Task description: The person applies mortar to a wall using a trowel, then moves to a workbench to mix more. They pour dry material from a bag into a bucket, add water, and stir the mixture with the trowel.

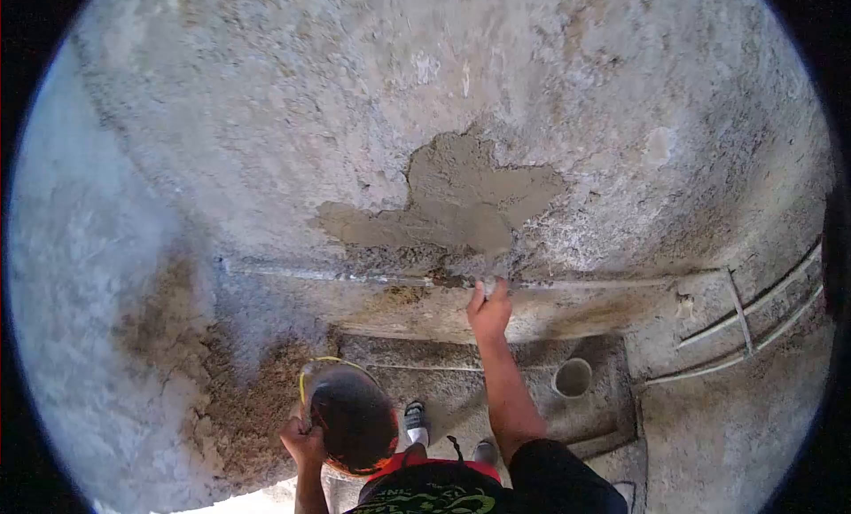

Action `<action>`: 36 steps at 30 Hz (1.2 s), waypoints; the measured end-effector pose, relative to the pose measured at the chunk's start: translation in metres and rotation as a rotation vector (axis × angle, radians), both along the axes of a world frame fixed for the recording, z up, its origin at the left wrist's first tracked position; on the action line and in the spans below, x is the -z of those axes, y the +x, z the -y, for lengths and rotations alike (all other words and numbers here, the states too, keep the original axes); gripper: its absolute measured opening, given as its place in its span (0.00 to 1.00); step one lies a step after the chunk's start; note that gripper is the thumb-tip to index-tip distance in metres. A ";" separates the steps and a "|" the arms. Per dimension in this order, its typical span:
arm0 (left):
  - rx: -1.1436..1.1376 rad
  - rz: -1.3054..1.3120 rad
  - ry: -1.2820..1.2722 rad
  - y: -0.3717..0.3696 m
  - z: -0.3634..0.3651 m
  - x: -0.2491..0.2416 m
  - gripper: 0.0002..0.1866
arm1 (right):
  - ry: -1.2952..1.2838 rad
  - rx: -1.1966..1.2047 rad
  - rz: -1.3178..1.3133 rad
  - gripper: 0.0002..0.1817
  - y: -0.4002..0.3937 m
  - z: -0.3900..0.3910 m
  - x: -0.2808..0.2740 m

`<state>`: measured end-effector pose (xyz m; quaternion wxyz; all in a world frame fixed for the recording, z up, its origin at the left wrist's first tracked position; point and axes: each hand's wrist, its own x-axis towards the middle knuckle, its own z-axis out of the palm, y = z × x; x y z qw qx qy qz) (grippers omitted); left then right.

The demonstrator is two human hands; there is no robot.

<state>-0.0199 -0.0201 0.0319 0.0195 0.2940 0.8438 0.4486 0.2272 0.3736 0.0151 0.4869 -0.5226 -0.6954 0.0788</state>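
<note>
At 7 o'clock the left hand (pixel 303 441) has its fingers closed on the edge of a bucket (pixel 377 408), dark inside, its rim partly yellow. Toward 5 o'clock, near centre, the right hand (pixel 490 314) curls its fingers at a pale horizontal strip (pixel 612 284); I cannot tell whether it pinches anything. At 1 o'clock, a darker mortar patch (pixel 461 195) covers the rough wall (pixel 310 97). Farther off, at 4 o'clock, sits a round-mouthed container (pixel 567 381)

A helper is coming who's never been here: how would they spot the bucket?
On the rough wall, find the brownish patch, then look down and left to the left hand. It holds the bucket. Unlike the smaller, pale round object at right, the bucket has a dark inside and yellow edging.
</note>
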 end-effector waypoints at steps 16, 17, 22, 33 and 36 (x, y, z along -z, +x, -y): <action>0.185 -0.024 -0.082 -0.060 -0.053 -0.013 0.16 | -0.016 -0.065 -0.157 0.23 -0.009 -0.005 0.021; 0.199 -0.028 -0.080 -0.060 -0.050 -0.009 0.16 | -0.012 -0.051 -0.160 0.23 -0.003 0.001 0.027; 0.206 0.002 -0.048 -0.062 -0.033 0.030 0.17 | -0.482 -0.274 0.366 0.32 0.065 0.102 0.100; 0.206 -0.020 0.027 0.008 -0.053 0.032 0.20 | -0.934 0.106 0.181 0.29 0.199 0.299 0.133; 0.231 0.129 0.158 0.057 -0.067 0.022 0.18 | -0.860 0.100 0.213 0.28 0.247 0.293 0.117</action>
